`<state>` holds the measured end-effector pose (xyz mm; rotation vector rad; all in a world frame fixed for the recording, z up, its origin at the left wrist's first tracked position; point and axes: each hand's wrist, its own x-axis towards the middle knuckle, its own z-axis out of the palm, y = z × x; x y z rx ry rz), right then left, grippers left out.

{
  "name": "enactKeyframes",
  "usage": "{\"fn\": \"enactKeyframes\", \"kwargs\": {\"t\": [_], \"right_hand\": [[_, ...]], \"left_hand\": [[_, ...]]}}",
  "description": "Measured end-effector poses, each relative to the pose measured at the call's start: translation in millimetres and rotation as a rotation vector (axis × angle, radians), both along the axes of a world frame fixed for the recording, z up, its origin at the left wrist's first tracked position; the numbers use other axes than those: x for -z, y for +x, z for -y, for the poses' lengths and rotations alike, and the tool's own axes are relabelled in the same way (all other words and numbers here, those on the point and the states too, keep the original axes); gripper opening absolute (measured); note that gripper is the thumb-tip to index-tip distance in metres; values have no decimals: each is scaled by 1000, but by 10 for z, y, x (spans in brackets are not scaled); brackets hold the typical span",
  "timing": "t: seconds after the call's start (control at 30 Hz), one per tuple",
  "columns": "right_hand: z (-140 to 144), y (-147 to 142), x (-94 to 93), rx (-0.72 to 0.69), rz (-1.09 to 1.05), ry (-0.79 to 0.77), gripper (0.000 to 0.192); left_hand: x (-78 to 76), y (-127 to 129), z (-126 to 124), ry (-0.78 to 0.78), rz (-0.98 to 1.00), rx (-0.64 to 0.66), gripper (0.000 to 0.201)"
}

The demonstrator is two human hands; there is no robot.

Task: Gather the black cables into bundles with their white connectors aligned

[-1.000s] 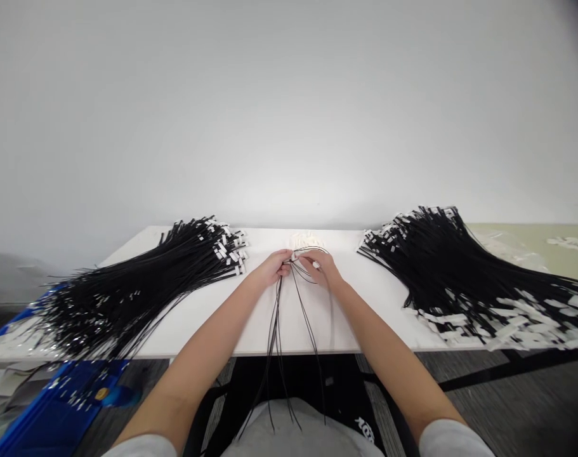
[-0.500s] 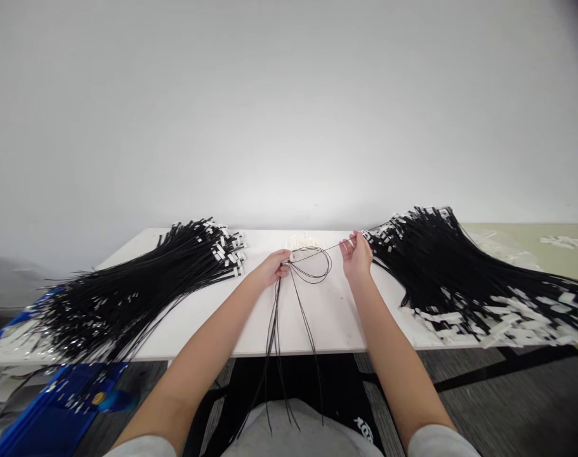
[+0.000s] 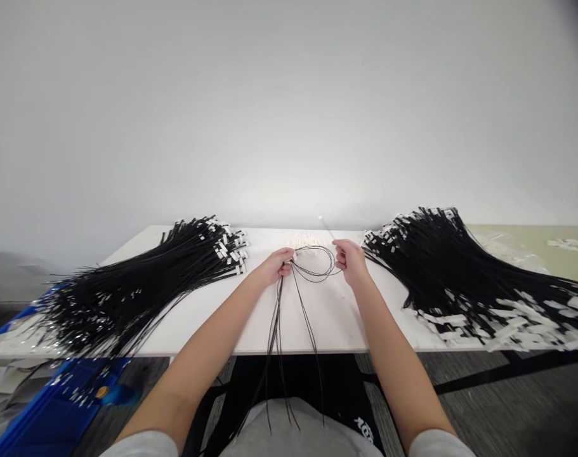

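Nearest, a few black cables (image 3: 289, 355) hang off the front edge of the table (image 3: 327, 317) toward the lap, their upper ends gathered on the white top. So far only this handful is collected, which suggests the work is at an early stage.

Further in, the left hand (image 3: 275, 265) is closed on the gathered ends, pinching them together above the table. The right hand (image 3: 351, 260) sits just beside it, a little apart, its fingers pinched on a single cable whose white-tagged tip (image 3: 323, 220) sticks up behind it. Between the two hands the cables curve into a loop (image 3: 320, 263) lying on the table.

Left of the hands a big fan of black cables with white tags, the left pile (image 3: 141, 279), spreads across the table and over its edge above a blue bin (image 3: 55, 412). To the right, the right pile (image 3: 460, 273) lies with many white tags strewn along its near side. Both piles are large beside the few cables in hand, so much appears left to do; which pile is finished work I cannot tell.

Just behind the loop sits a small heap of white pieces (image 3: 304, 240), then the plain wall (image 3: 289, 108).
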<state>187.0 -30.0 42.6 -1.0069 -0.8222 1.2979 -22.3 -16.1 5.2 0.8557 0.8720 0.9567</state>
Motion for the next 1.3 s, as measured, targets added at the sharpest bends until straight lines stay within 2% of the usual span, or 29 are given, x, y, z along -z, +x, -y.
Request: {"fn": "enactKeyframes", "kwargs": {"t": [0.1,0.17,0.27,0.63,1.0,1.3], "right_hand": [[82,-141,38,-117,326,-9,19],[112,-206,67,-113,467,16,18],[121,-234,94,-62,560,66,16],[105,-215,113,-34,589,57,16],[85,-203,148,-27,633,119,18],[83,-210,133,-16,561,196,19]], "left_hand": [[-2,5,5,6,5,-14,24],[0,7,5,20,7,-13,24],[7,7,2,34,7,-7,24],[-7,9,13,45,0,-19,25],[-14,12,21,40,13,-20,26],[-34,28,45,66,-11,-4,26]]}}
